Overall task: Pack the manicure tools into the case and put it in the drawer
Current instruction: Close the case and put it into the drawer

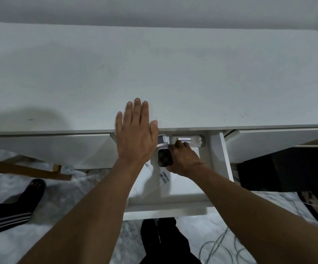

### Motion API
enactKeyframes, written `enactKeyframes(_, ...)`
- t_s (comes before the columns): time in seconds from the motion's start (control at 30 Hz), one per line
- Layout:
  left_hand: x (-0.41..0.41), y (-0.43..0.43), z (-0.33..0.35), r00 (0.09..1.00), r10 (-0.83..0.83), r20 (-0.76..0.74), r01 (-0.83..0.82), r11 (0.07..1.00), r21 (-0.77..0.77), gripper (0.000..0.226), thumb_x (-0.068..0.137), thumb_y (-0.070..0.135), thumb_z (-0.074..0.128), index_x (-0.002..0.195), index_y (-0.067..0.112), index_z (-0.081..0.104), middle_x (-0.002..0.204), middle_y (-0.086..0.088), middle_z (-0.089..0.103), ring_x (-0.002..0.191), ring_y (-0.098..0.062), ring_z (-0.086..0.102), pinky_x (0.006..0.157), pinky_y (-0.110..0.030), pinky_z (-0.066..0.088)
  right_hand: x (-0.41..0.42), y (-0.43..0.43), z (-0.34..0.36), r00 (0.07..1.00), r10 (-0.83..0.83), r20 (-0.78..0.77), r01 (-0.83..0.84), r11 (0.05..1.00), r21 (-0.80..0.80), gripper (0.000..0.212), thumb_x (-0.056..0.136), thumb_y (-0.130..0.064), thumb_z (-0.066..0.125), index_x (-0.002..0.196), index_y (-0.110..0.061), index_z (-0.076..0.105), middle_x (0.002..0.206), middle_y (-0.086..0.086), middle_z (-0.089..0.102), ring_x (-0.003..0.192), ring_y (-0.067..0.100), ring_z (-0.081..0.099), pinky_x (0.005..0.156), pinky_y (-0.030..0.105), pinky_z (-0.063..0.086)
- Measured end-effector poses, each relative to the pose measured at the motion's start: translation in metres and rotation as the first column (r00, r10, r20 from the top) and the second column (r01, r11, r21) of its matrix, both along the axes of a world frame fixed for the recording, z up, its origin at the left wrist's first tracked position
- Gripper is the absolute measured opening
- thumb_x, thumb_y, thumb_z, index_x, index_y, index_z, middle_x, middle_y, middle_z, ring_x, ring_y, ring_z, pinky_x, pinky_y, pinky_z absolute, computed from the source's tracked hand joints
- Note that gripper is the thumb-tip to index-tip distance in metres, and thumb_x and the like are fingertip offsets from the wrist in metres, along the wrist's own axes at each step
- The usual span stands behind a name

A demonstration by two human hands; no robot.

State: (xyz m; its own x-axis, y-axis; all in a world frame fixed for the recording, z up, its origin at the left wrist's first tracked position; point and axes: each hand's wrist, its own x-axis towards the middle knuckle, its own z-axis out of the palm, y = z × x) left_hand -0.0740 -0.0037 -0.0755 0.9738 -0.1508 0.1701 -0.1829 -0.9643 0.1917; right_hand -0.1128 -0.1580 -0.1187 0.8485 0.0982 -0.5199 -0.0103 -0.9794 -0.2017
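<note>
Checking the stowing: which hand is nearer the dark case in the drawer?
Right. The right hand holds the dark case inside the drawer; the left hand rests flat on the desktop.

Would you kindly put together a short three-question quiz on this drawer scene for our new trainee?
1. True or false: the left hand lies flat, fingers straight, on the desk top.
2. What does the right hand hold? A) a dark case B) a cup C) nothing
3. Fill in: the dark case is inside the open ____.
Key: 1 true; 2 A; 3 drawer.
</note>
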Motion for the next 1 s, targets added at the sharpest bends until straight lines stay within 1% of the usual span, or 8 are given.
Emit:
enactKeyframes(0.2, 0.001, -0.002, -0.003, 1.000, 0.021, 0.018, -0.021, 1.000, -0.004, 0.058, 0.099, 0.039, 0.021, 0.151, 0.013, 0.028, 0.158, -0.008, 0.026, 0.147, -0.026, 0.021, 0.117, -0.048, 0.016, 0.009, 0.000, -0.026, 1.000, 0.009, -0.019, -0.009, 1.000, 0.003, 0.079, 0.076, -0.035, 0.071, 0.141, -0.012, 0.033, 0.134, 0.015, 0.042, 0.122, 0.034, 0.040, 0.095, 0.049, 0.050)
enactKeyframes(0.37, 0.003, -0.002, -0.006, 0.999, 0.023, 0.050, -0.022, 1.000, -0.014, 0.057, 0.099, 0.038, 0.025, 0.150, 0.013, 0.031, 0.157, -0.009, 0.030, 0.145, -0.027, 0.024, 0.115, -0.048, 0.019, 0.015, 0.002, -0.037, 0.999, 0.018, -0.039, -0.017, 1.000, 0.008, 0.083, 0.078, -0.035, 0.069, 0.145, -0.009, 0.029, 0.139, 0.013, 0.040, 0.127, 0.034, 0.036, 0.094, 0.050, 0.049)
enactKeyframes(0.57, 0.003, -0.001, -0.008, 0.998, 0.019, 0.058, -0.018, 1.000, -0.011, 0.057, 0.099, 0.037, 0.025, 0.150, 0.013, 0.030, 0.157, -0.008, 0.030, 0.146, -0.026, 0.024, 0.115, -0.047, 0.019, 0.010, 0.000, -0.043, 1.000, 0.031, 0.002, -0.031, 0.999, 0.019, 0.078, 0.081, -0.035, 0.066, 0.145, -0.009, 0.030, 0.143, 0.011, 0.040, 0.128, 0.033, 0.037, 0.096, 0.048, 0.047)
enactKeyframes(0.73, 0.002, -0.001, -0.004, 1.000, 0.018, 0.022, -0.018, 1.000, -0.002, 0.057, 0.099, 0.038, 0.025, 0.150, 0.014, 0.031, 0.157, -0.008, 0.029, 0.146, -0.026, 0.023, 0.116, -0.046, 0.017, 0.005, 0.001, -0.034, 0.999, 0.040, 0.010, -0.040, 0.999, -0.009, 0.081, 0.079, -0.040, 0.071, 0.143, -0.010, 0.032, 0.140, 0.011, 0.045, 0.126, 0.032, 0.043, 0.099, 0.046, 0.045)
enactKeyframes(0.87, 0.001, -0.001, 0.000, 0.999, 0.003, -0.043, -0.002, 1.000, 0.020, 0.058, 0.099, 0.040, 0.021, 0.151, 0.014, 0.028, 0.158, -0.008, 0.026, 0.147, -0.026, 0.020, 0.117, -0.046, 0.014, -0.006, -0.002, -0.013, 0.998, -0.013, 0.068, 0.014, 1.000, -0.011, 0.069, 0.085, -0.042, 0.064, 0.141, -0.012, 0.037, 0.137, 0.011, 0.050, 0.125, 0.032, 0.045, 0.098, 0.045, 0.046)
enactKeyframes(1.0, -0.001, 0.001, 0.016, 0.987, -0.028, -0.157, 0.032, 0.999, 0.023, 0.058, 0.102, 0.041, 0.016, 0.153, 0.013, 0.017, 0.162, -0.008, 0.014, 0.149, -0.025, 0.008, 0.120, -0.047, 0.007, -0.026, -0.007, 0.020, 0.980, -0.103, 0.169, 0.096, 0.994, 0.048, 0.057, 0.089, -0.042, 0.057, 0.136, -0.012, 0.046, 0.135, 0.012, 0.053, 0.125, 0.033, 0.046, 0.098, 0.044, 0.047)
